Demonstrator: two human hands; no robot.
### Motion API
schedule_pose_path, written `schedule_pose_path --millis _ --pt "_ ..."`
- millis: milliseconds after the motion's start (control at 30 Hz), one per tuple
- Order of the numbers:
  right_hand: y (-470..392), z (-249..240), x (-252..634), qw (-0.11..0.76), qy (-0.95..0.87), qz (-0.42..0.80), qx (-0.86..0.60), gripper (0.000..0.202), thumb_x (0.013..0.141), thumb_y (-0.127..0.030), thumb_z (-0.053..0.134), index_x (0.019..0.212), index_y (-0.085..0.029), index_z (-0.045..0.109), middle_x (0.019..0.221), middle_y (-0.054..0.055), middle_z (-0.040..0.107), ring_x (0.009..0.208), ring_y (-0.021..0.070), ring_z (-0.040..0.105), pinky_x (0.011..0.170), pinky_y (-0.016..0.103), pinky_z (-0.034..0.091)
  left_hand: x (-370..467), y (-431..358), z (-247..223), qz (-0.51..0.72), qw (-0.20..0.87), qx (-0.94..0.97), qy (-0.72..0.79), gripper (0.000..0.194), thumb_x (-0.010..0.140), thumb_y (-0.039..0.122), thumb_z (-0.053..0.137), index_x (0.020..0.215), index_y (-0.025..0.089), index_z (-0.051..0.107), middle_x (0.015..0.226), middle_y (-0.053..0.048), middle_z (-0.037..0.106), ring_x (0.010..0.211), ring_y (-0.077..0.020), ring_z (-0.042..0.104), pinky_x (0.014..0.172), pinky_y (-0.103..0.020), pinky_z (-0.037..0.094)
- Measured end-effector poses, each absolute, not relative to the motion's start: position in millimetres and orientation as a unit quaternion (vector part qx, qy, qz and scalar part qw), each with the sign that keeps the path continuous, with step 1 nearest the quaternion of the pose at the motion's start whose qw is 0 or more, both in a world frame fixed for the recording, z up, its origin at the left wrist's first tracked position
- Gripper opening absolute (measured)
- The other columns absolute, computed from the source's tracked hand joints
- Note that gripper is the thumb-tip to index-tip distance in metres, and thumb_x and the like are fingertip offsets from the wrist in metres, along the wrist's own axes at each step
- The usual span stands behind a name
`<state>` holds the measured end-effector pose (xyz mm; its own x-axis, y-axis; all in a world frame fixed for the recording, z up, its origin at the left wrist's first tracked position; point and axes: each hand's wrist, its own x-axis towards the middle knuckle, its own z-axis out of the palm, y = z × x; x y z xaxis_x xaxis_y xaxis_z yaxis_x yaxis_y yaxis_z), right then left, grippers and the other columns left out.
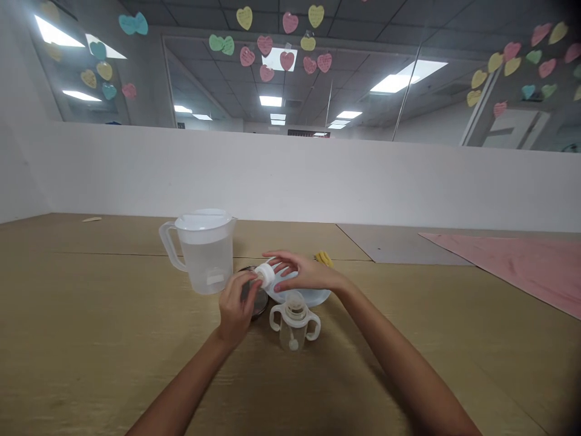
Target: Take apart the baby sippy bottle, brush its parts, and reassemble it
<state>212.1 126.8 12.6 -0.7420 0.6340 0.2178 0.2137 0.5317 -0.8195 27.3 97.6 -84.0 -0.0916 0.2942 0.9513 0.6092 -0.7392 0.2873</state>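
My left hand (pixel 236 303) pinches a small white bottle collar (pixel 264 275), tilted, above a dark round dish (pixel 259 304). Just right of the collar, my right hand (pixel 302 272) has its fingers apart and holds nothing, above a pale, translucent bowl (pixel 318 297). Below my right hand stands a clear baby bottle (pixel 293 327) with two white handles. A translucent piece shows at its top, and a straw with a round white weight is inside it.
A translucent lidded pitcher (pixel 206 257) stands behind my left hand. Something yellow (pixel 324 258) lies behind the bowl. A pink cloth (pixel 512 260) covers the table's right side. A white wall (pixel 290 181) rises behind the table (pixel 113 339).
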Motion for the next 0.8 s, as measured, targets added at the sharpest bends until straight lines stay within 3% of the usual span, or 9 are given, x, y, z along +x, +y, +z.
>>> schedule_pose_path --millis 67,200,333,500,633,800 --pt "125 10 208 0.238 -0.855 0.399 -0.232 0.068 0.066 -0.029 0.076 0.128 -0.028 0.047 0.121 0.004 0.053 0.106 0.0173 0.052 0.09 0.03 0.044 31 96 -90 -0.651 0.108 -0.678 -0.324 0.009 0.088 0.023 0.053 0.097 0.02 0.056 0.092 -0.004 0.063 0.088 -0.0174 0.059 0.079 -0.031 0.048" --pt "124 7 204 0.24 -0.854 0.394 -0.241 0.044 0.066 -0.032 0.076 0.107 -0.023 0.063 0.106 0.002 0.061 0.094 0.0168 0.056 0.083 0.028 0.045 35 97 -96 -0.654 0.099 -0.688 -0.299 0.009 0.089 0.024 0.051 0.097 0.021 0.055 0.091 -0.004 0.063 0.09 -0.0178 0.06 0.08 -0.033 0.049" --pt "118 11 201 0.322 -0.812 0.379 -0.305 0.05 0.059 -0.038 0.08 0.104 -0.022 0.064 0.102 0.003 0.062 0.086 0.0162 0.057 0.074 0.026 0.048 37 95 -87 -0.678 0.104 -0.662 -0.303 0.005 0.087 0.02 0.055 0.092 0.02 0.056 0.087 -0.003 0.063 0.085 -0.0165 0.06 0.075 -0.031 0.05" --pt "110 16 196 0.391 -0.77 0.401 -0.306 0.051 0.056 -0.037 0.082 0.102 -0.021 0.065 0.101 0.004 0.062 0.09 0.0174 0.058 0.081 0.028 0.048 41 88 -74 -0.697 0.09 -0.63 -0.33 0.005 0.086 0.023 0.056 0.087 0.019 0.057 0.082 -0.003 0.061 0.077 -0.0155 0.059 0.068 -0.028 0.049" --pt "112 16 199 0.354 -0.758 0.462 -0.294 0.054 0.056 -0.036 0.082 0.105 -0.02 0.063 0.1 0.005 0.063 0.09 0.0195 0.06 0.077 0.029 0.051 39 87 -71 -0.656 0.087 -0.672 -0.333 0.007 0.088 0.022 0.053 0.092 0.018 0.058 0.081 -0.003 0.059 0.073 -0.0138 0.056 0.067 -0.025 0.047" --pt "114 19 205 0.314 -0.783 0.441 -0.306 0.052 0.057 -0.034 0.082 0.104 -0.022 0.065 0.106 0.004 0.062 0.097 0.0207 0.058 0.081 0.029 0.05 32 93 -74 -0.629 0.086 -0.706 -0.314 0.02 0.091 0.018 0.047 0.107 0.018 0.059 0.087 -0.005 0.058 0.077 -0.0139 0.056 0.069 -0.025 0.047"
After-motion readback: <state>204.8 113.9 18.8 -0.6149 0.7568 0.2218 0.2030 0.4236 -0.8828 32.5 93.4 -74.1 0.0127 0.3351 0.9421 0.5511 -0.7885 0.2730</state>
